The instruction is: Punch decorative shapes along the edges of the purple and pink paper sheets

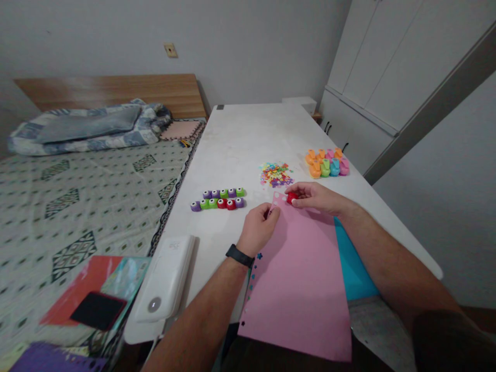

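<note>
A white table [248,134] carries two rows of small craft punches [219,199], a heap of colourful paper cut-outs [275,174] and a cluster of larger punches [326,163]. A pink paper sheet [298,289] partly covers a blue sheet [352,258], near a white plastic case [165,274]

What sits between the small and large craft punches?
A loose pile of multicoloured paper cutouts lies there, between the small punches and large punches, in the head view.

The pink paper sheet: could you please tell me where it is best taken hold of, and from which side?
At its near end, from the person's side: the pink paper sheet seems to overhang the white table there, so it can be pinched above and below.
</note>
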Available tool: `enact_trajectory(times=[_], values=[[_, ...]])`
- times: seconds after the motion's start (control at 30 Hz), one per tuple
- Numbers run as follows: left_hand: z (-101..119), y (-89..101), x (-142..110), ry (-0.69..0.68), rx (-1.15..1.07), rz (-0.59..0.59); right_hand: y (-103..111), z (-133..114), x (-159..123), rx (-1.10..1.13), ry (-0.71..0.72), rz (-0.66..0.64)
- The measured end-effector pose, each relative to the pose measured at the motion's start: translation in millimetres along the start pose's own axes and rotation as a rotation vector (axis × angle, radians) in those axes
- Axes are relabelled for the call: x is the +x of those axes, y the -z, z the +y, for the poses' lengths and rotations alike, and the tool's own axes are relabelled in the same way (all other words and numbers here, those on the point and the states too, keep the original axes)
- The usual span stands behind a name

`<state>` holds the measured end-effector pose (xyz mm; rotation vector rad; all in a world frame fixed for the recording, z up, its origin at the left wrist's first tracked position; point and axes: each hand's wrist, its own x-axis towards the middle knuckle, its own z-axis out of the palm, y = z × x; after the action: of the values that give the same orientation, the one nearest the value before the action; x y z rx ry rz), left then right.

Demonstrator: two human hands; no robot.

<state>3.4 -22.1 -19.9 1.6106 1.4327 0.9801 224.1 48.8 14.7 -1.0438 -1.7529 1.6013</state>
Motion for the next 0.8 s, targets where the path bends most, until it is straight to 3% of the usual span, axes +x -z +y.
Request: enact_trajectory(times=[0.8], values=[[-3.7, -0.8, 2.2, -0.026, -0.013, -0.018, -11.1, 0.0, -0.7, -0.039, 0.058, -0.052]])
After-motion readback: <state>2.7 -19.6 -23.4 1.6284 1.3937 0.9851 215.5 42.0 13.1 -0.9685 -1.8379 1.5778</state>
